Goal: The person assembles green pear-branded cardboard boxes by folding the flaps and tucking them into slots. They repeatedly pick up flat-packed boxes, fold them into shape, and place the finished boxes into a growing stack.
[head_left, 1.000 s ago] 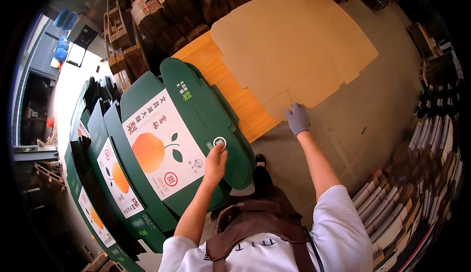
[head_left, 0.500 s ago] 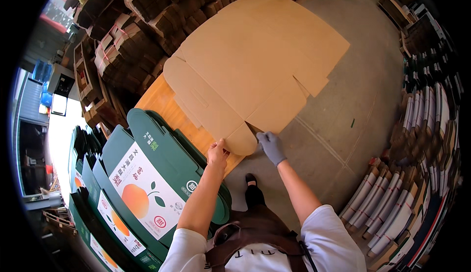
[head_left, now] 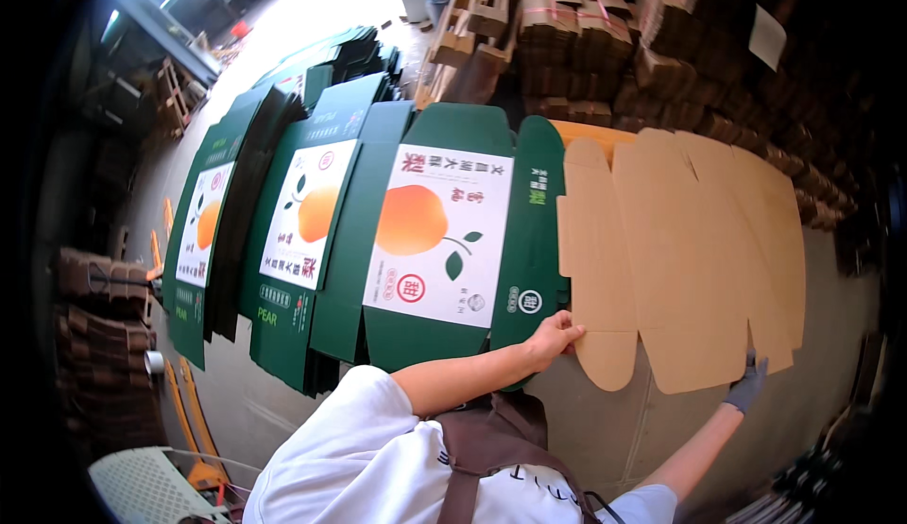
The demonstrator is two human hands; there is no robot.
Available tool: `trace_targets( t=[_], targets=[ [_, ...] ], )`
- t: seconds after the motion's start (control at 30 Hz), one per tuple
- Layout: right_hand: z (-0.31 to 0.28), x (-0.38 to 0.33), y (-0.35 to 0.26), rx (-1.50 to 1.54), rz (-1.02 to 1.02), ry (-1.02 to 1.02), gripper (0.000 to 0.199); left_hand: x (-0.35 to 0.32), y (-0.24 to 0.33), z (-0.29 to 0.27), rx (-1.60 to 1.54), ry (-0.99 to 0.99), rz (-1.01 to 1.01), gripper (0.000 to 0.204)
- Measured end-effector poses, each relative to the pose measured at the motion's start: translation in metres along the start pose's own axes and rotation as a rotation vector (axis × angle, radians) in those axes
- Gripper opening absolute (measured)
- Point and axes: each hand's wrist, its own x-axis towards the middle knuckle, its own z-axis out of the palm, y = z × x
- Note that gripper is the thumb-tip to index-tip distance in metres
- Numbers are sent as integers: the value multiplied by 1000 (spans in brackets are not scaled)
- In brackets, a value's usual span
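Observation:
A large plain brown carton blank (head_left: 685,250), flat with cut flaps, lies partly over the wooden table and juts out on its near side. My left hand (head_left: 555,338) is bare and pinches the blank's left edge, beside a rounded flap. On my right hand (head_left: 746,384) is a grey glove; its fingers close on the near right edge by a slit. Just left of the blank, a green printed carton blank (head_left: 439,240) with an orange fruit picture lies face up, its right flap close to my left hand.
More green blanks (head_left: 312,212) lie in overlapping stacks to the left. The wooden table top (head_left: 590,133) shows behind the brown blank. Bundled cardboard (head_left: 576,42) and a wooden pallet (head_left: 472,14) stand at the back. A pale chair (head_left: 156,486) and orange pallet jack (head_left: 194,420) are lower left.
The view has swung left, bringing the green stacks to the middle. My right hand has moved along the brown blank's near edge, farther from my left hand. Both hands remain at the blank.

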Motion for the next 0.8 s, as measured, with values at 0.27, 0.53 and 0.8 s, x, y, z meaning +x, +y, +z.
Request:
trace_targets(
  t=[0.27, 0.53, 0.8],
  targets=[
    [323, -101, -223, -320, -346, -319, 50, -82, 51, -81, 45, -136, 346, 32],
    [581, -430, -19, -905, -1062, -720, 34, -191, 92, -278, -284, 45, 488, 40],
    [531, -555, 224, -1283, -1518, -1362, 53, -257, 117, -383, -492, 26, 352, 63]
  ],
)
